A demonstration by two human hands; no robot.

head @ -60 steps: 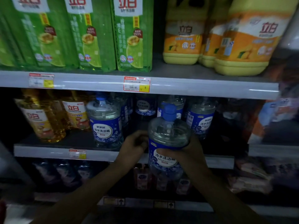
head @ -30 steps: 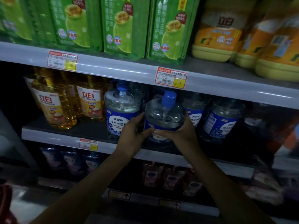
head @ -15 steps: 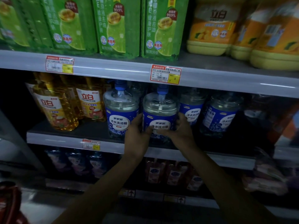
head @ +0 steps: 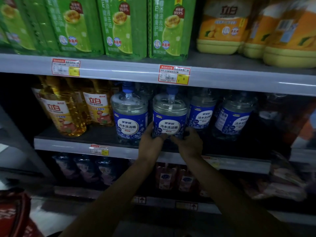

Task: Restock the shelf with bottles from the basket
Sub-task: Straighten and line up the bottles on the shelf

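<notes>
冷水洗洁精 is read on the blue label of the clear, blue-capped bottle [head: 169, 115], which is stood at frame centre on the middle shelf [head: 68, 144] and clasped low by the left grip [head: 150, 142] and the right grip [head: 190, 144]; 立白 is printed on the amber bottles [head: 59, 110] at left

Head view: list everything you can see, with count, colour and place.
green packs: at least four, green, top shelf left
orange bottles: three, orange labels on yellow, top shelf right
price tags: at least three, red, white and yellow, shelf edges
golden bottles: several, amber, middle shelf left
blue-label bottles: three standing free, clear with blue labels, middle shelf front; more behind
held bottle: one, clear with blue label, middle shelf, among them
lower-shelf bottles: several, too dim for colour, bottom shelf
basket: one, red, bottom left corner, cut off
hands: two; left hand and right hand grip the held bottle's base
</notes>
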